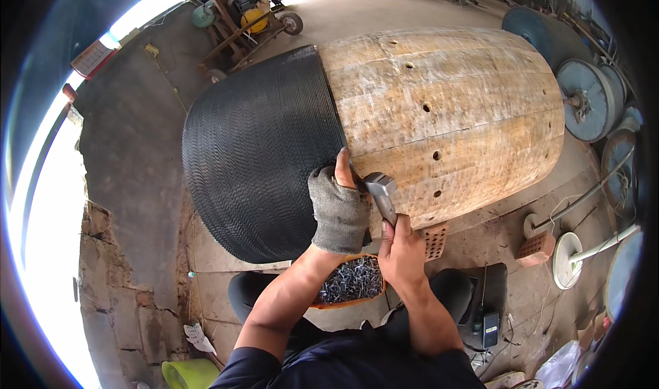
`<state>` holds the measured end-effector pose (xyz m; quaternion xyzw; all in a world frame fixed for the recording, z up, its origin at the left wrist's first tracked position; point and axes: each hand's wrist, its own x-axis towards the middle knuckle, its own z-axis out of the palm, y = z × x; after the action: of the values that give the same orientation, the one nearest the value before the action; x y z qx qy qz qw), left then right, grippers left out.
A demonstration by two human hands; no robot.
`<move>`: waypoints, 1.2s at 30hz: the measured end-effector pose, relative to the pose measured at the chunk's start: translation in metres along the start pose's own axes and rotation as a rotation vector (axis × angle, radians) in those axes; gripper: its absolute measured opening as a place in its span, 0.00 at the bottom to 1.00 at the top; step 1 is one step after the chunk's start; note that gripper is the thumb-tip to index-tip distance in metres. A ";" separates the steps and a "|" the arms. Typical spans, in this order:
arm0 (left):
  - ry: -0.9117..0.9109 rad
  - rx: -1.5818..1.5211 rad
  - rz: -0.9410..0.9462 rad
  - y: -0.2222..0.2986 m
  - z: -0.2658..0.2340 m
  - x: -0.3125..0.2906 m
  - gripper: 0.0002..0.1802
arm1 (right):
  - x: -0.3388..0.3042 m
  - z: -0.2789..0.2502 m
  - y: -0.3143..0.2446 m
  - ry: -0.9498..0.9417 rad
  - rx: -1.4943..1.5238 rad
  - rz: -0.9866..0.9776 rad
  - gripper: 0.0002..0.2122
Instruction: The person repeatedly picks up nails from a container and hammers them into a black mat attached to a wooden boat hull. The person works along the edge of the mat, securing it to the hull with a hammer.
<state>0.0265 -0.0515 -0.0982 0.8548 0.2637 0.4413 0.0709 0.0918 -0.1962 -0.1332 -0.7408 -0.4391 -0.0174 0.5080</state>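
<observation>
A large wooden drum (pixel 473 87) lies on its side in front of me, pale and worn, with dark holes. Ridged black strip-like covering (pixel 254 149) wraps its left part. My left hand (pixel 340 207), in a grey glove with the thumb bare, presses at the covering's right edge. Its fingers look closed; whatever they grip is hidden. In my right hand (pixel 403 252) is a hammer (pixel 381 186), held by the handle, its metal head close beside the left thumb. Below my hands, an orange-rimmed container (pixel 350 301) holds many small dark metal pieces, apparently nails.
Perforated bricks (pixel 535 249) stand on the floor at right, one near the drum. Several metal drums (pixel 583 101) and round discs on rods line the right side. A wheeled machine (pixel 257 18) stands at far left. By my right knee lies a phone-like device (pixel 490 329).
</observation>
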 end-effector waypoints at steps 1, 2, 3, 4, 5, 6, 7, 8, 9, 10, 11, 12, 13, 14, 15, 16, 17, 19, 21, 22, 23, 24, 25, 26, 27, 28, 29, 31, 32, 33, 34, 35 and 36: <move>-0.002 0.012 -0.005 0.001 0.000 0.000 0.52 | 0.001 0.002 0.002 -0.038 -0.033 0.013 0.08; 0.032 0.065 0.023 -0.001 0.002 -0.002 0.52 | 0.000 0.002 0.005 0.024 0.015 -0.058 0.08; 0.064 0.083 0.052 -0.001 0.005 -0.001 0.52 | -0.001 0.002 0.004 0.077 0.025 -0.084 0.08; 0.097 0.102 0.081 -0.001 0.007 0.001 0.52 | -0.001 0.002 -0.001 0.130 0.036 -0.110 0.08; 0.120 0.123 0.096 -0.002 0.008 -0.004 0.52 | -0.004 0.001 -0.004 0.169 0.046 -0.128 0.07; 0.079 0.133 0.077 -0.005 0.007 -0.004 0.53 | -0.002 0.001 -0.003 0.023 -0.052 -0.057 0.07; 0.064 0.135 0.058 -0.004 0.003 -0.010 0.53 | 0.002 0.005 -0.002 -0.078 -0.145 0.046 0.07; 0.049 0.130 0.042 0.005 -0.009 -0.011 0.53 | -0.002 0.001 -0.003 -0.075 -0.101 0.069 0.07; 0.058 0.119 0.044 0.014 -0.016 -0.005 0.53 | 0.001 -0.005 -0.001 -0.050 -0.060 0.072 0.07; 0.004 0.158 0.043 0.018 -0.026 -0.014 0.53 | 0.004 -0.009 -0.001 0.109 0.046 -0.047 0.07; 0.030 0.129 0.168 0.018 -0.035 -0.023 0.49 | -0.001 -0.009 -0.002 0.255 0.154 -0.157 0.07; -0.020 0.112 0.192 0.019 -0.041 -0.035 0.45 | -0.008 -0.006 0.003 0.327 0.267 -0.112 0.08; -0.081 0.112 0.200 0.019 -0.048 -0.054 0.41 | -0.007 -0.002 0.003 0.228 0.176 -0.082 0.08; -0.160 0.067 0.196 0.015 -0.047 -0.071 0.35 | -0.003 0.000 0.003 0.130 0.084 -0.052 0.08; -0.240 0.015 0.186 0.009 -0.042 -0.093 0.30 | -0.001 0.003 0.002 0.027 -0.015 -0.023 0.09; -0.343 0.071 0.215 0.003 -0.037 -0.114 0.20 | 0.001 0.012 0.006 -0.124 -0.122 0.079 0.09; -0.540 0.173 0.221 0.005 -0.041 -0.129 0.17 | -0.004 0.011 0.006 -0.079 -0.044 0.041 0.10; -0.691 0.093 0.216 -0.001 -0.028 -0.156 0.13 | -0.008 0.005 0.010 0.027 0.112 -0.083 0.11; -0.837 0.089 0.170 0.002 -0.031 -0.161 0.11 | -0.014 0.008 0.008 0.196 0.361 -0.131 0.12; -0.910 0.085 0.148 0.004 -0.031 -0.163 0.10 | -0.014 0.012 0.005 0.293 0.472 -0.169 0.13; -0.868 0.056 0.159 0.003 -0.029 -0.165 0.10 | -0.011 0.015 0.003 0.392 0.582 -0.206 0.14; -0.826 0.027 0.169 -0.001 -0.023 -0.168 0.10 | -0.006 0.015 0.004 0.171 0.197 -0.107 0.14; -0.777 -0.003 0.180 -0.006 -0.015 -0.172 0.10 | 0.001 0.013 0.005 -0.049 -0.190 -0.013 0.15; -0.783 0.151 0.146 -0.009 -0.002 -0.186 0.09 | 0.000 0.022 0.012 -0.024 -0.124 -0.041 0.14; -0.784 0.123 0.137 -0.012 0.006 -0.184 0.08 | 0.000 0.020 0.013 0.010 -0.044 -0.065 0.14; -0.784 0.095 0.128 -0.015 0.013 -0.183 0.07 | -0.007 0.017 0.016 0.041 0.037 -0.091 0.14; -0.806 0.063 0.107 -0.013 0.011 -0.182 0.07 | -0.014 0.013 0.014 0.057 0.121 -0.095 0.14; -0.767 0.068 0.220 -0.009 -0.002 -0.174 0.06 | -0.017 0.002 -0.006 0.266 0.554 -0.145 0.17; -0.753 0.114 0.234 -0.008 -0.001 -0.176 0.06 | -0.008 0.010 -0.003 0.441 0.584 -0.254 0.17; -0.740 0.161 0.250 -0.007 0.000 -0.178 0.06 | -0.001 0.020 0.004 0.616 0.611 -0.364 0.17; -0.771 0.140 0.233 -0.006 -0.001 -0.176 0.07 | -0.003 0.023 0.010 0.486 0.509 -0.367 0.15; -0.805 0.122 0.213 -0.006 -0.003 -0.177 0.07 | -0.003 0.024 0.011 0.305 0.326 -0.233 0.14; -0.841 0.104 0.192 -0.006 -0.005 -0.178 0.08 | -0.002 0.025 0.010 0.124 0.143 -0.101 0.12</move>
<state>-0.0640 -0.1386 -0.2251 0.9832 0.1533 0.0456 0.0875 0.0870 -0.1796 -0.1536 -0.6773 -0.4437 -0.0572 0.5840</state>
